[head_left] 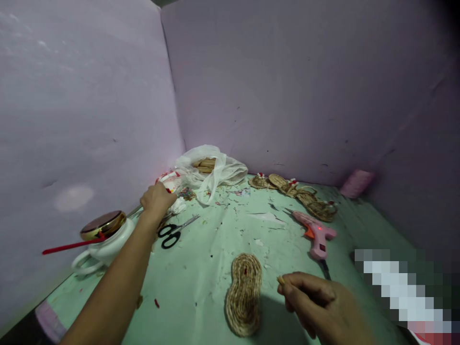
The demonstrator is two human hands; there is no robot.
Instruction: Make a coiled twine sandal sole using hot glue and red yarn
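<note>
My right hand [316, 304], at the lower right, pinches a small tan piece of straw-like fibre [281, 280] between thumb and fingertips. Just left of it, a coiled woven sole [244, 297] lies flat on the table, with a red mark near its upper end. My left hand [157, 199] is stretched out to the far left, fingers curled beside a plastic bag with red and white bits [172, 178]. Small red and yellow spots show at its fingertips; what it grips is unclear. Black-handled scissors [174, 234] lie partly open, right of my left forearm.
A pink glue gun [316, 232] with a lit red light lies at the right. Finished woven slippers [305, 196] line the back wall, near a pink spool [357, 183]. A white bag [230, 170] sits in the corner. A white pot [115, 244] with a gold-rimmed lid stands left.
</note>
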